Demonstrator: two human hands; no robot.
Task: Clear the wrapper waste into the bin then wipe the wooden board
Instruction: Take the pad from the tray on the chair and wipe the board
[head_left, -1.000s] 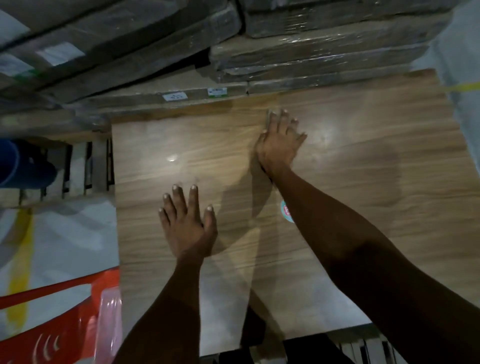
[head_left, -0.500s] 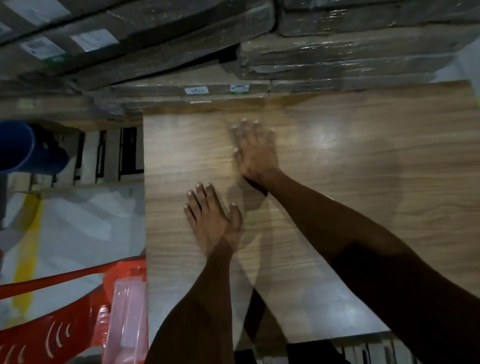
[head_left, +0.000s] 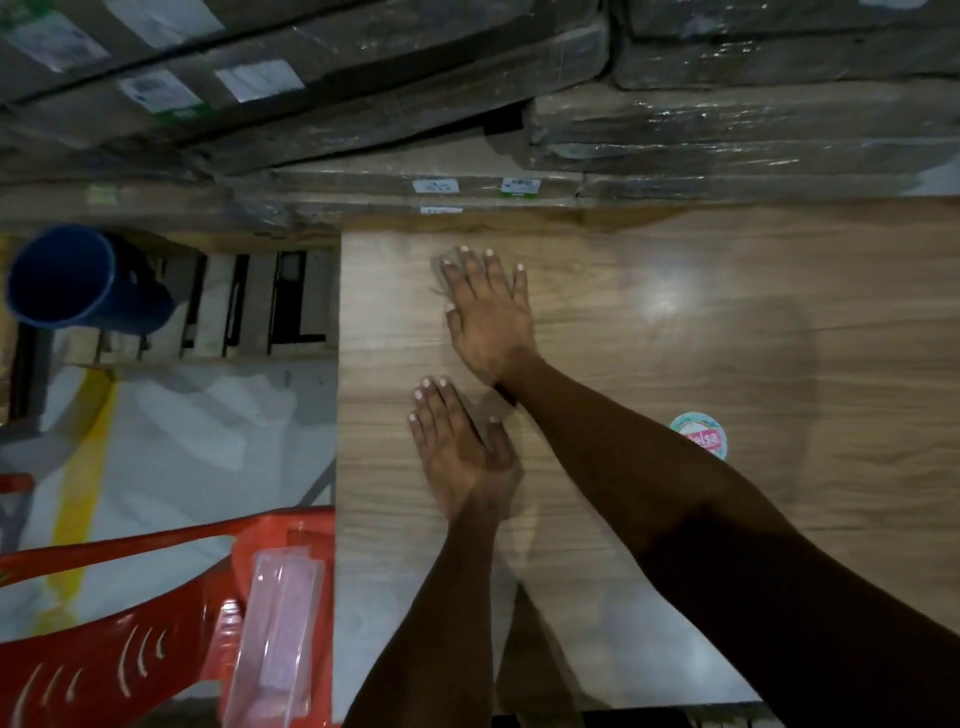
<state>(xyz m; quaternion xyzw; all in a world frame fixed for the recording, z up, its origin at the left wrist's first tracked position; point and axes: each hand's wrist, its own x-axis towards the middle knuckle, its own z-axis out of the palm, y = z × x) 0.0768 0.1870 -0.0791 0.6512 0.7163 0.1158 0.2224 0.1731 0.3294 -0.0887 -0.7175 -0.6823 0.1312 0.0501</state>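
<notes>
The wooden board (head_left: 649, 322) lies flat and fills the middle and right of the view. My right hand (head_left: 488, 317) presses flat on its far left part, with a small greyish cloth (head_left: 441, 273) showing under the fingertips. Closer to me, my left hand (head_left: 460, 457) rests palm down on the board, holding nothing. A blue bin (head_left: 78, 280) stands off the board's far left corner, its mouth facing the camera. No loose wrapper is visible on the board.
A round sticker (head_left: 698, 435) sits on the board beside my right forearm. Plastic-wrapped flat packs (head_left: 727, 119) are stacked along the far side. A red plastic chair (head_left: 104, 623) holding a clear pink package (head_left: 280, 634) stands at the lower left, next to a wooden pallet (head_left: 234, 306).
My right hand has slid left across the board with the cloth under it. The left hand stays planted, and the view has shifted left, revealing more of the bin and chair.
</notes>
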